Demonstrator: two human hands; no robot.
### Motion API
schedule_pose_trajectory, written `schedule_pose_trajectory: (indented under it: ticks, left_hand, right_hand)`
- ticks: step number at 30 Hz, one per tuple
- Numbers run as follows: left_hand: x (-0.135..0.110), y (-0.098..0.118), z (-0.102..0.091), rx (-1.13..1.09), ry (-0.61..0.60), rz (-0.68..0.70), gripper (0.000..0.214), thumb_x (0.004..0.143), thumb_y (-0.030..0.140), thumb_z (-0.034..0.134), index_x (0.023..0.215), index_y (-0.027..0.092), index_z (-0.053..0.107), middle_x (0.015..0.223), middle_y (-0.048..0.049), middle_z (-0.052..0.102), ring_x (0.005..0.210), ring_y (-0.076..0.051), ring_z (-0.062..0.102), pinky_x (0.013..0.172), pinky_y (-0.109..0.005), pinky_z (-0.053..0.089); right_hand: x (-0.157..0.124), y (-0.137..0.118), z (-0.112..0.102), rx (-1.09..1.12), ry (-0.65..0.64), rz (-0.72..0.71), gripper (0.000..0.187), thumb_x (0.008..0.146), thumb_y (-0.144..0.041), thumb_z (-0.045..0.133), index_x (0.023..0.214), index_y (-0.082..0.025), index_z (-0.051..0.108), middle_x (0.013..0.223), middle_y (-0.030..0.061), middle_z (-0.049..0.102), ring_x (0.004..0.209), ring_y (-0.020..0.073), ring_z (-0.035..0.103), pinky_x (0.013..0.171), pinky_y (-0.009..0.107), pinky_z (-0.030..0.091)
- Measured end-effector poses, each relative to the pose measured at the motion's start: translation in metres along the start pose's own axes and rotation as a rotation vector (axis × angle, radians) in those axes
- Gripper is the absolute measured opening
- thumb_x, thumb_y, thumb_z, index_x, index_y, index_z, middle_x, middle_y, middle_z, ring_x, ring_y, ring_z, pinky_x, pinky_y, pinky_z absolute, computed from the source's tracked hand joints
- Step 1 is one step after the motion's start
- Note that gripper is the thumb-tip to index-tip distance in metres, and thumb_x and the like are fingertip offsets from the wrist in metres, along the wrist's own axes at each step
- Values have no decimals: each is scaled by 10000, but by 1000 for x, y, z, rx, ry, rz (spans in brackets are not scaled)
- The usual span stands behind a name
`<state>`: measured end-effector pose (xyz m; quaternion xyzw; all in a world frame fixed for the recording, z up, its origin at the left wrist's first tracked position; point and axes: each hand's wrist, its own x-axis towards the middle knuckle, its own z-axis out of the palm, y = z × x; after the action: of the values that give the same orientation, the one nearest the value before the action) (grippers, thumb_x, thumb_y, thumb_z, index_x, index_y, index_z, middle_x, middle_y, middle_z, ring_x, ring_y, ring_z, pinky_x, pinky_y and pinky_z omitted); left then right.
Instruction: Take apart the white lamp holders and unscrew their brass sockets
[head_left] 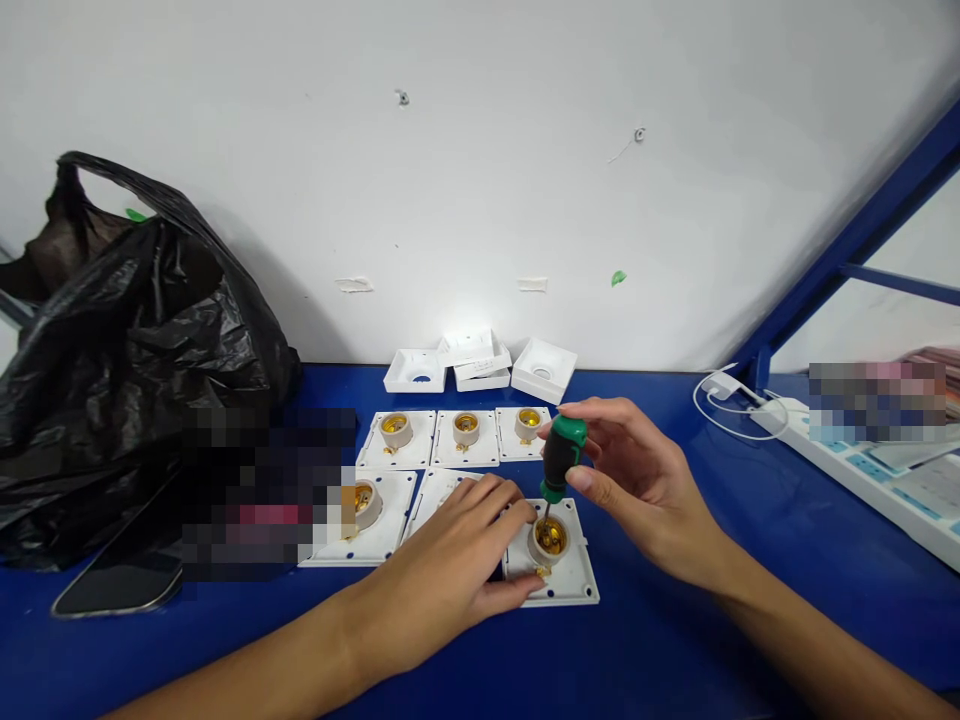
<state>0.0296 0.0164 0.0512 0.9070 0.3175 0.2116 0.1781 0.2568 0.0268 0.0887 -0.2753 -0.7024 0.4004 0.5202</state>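
Right hand point(637, 480) was closed around the green-and-black handle of a stubby screwdriver point(561, 458), held upright with its short shaft reaching down into the brass-lined socket of a white lamp-holder plate point(559, 565) at the near middle of the blue table point(675, 640). Left hand point(450, 560) lay flat and spread, fingers pressing on the plate's left edge and against the socket collar, gripping nothing but pinning the plate down. By my reading, the step in hand was driving or loosening a screw deep inside that socket, and the next move called for steady downward pressure, the tip kept seated, and the handle twisted between the fingertips while the other hand kept the plate from turning. Just behind, touching or nearly so, lay more lamp-holder plates: a row of three point(465, 437) and one at the left point(367, 515), with another partly hidden under the left hand. Empty white back boxes point(480, 365) sat against the wall. Room was tight to the left, where a black plastic bag point(127, 360) bulked beside a dark flat panel point(124, 580). To the right lay open table, then a white power strip point(892, 490) with its cable, well apart.
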Motion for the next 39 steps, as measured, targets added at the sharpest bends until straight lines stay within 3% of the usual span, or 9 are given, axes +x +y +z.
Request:
schedule_pose_trajectory:
  ticks: [17,24,30,39]
  left_hand:
    - [2,4,-2,34,-50,-20,301,950,315,822,1139,200,618,1154,-61,648,1112,-285,604,961,-432,540]
    - [3,2,-1,26,-56,-16,317,948,315,823,1164,198,623,1166,-64,651,1122,-291,603,959,-442,543]
    - [2,1,-1,37,-47,-17,324,945,324,826,1166,193,629,1171,-67,650,1127,-299,607,962,-443,543]
    - [1,1,-1,32,-69,-11,332,965,315,807,1196,185,607,1193,-79,635,1144,-300,594,980,-464,537]
  right_hand:
    - [6,0,0,39,76,0,355,995,-279,738,1325,-391,673,1075,26,704,1023,202,690,834,353,627]
    - [4,9,5,21,98,-20,402,953,-236,790,1309,-392,687,1086,0,687,984,176,649,834,329,571]
    - [1,9,8,-47,171,-118,484,865,-130,858,1255,-365,695,1072,-31,606,895,133,583,827,294,545]
    - [2,9,10,-79,225,-158,473,856,-103,850,1215,-353,670,1029,-37,569,874,134,564,762,296,503]
